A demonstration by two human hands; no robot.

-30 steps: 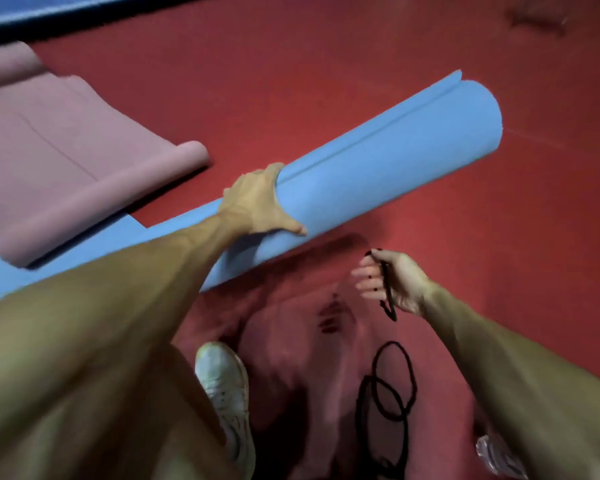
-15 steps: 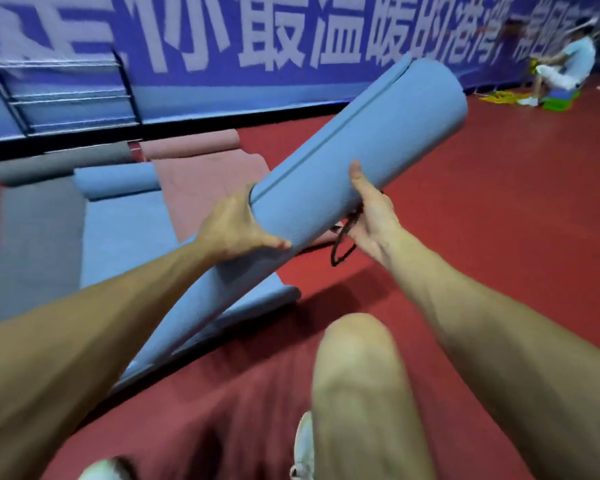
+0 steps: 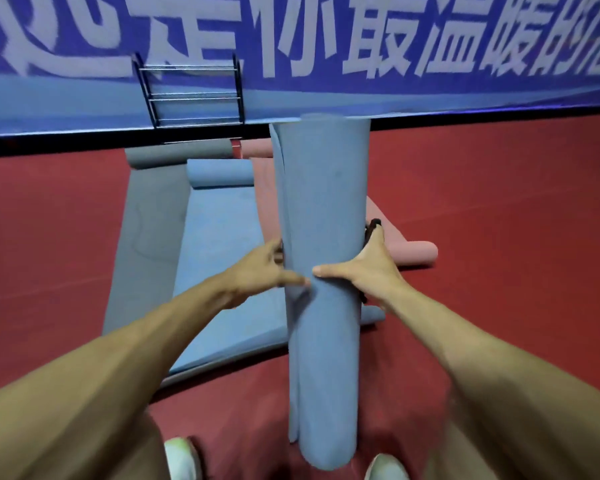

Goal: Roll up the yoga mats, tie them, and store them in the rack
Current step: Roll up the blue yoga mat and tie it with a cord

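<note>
A rolled blue yoga mat (image 3: pixel 323 209) stands upright on the red floor between my feet. My left hand (image 3: pixel 262 268) clasps its left side at mid-height, and my right hand (image 3: pixel 364 268) clasps its right side. My right hand also pinches a black cord (image 3: pixel 370 228) against the roll. The roll's loose outer flap runs down its left edge. A black metal rack (image 3: pixel 191 95) with several wire shelves stands against the far blue banner wall.
On the floor behind the roll lie a partly rolled grey mat (image 3: pixel 146 220), a partly rolled blue mat (image 3: pixel 222 237) and a pink mat (image 3: pixel 409 252). My white shoes (image 3: pixel 182 459) show at the bottom edge. Red floor stretches to both sides.
The blue roll went from lying on the floor to tilted in the air to upright between my feet. My right hand, holding the cord, came onto the roll. My view lifted toward the rack.
</note>
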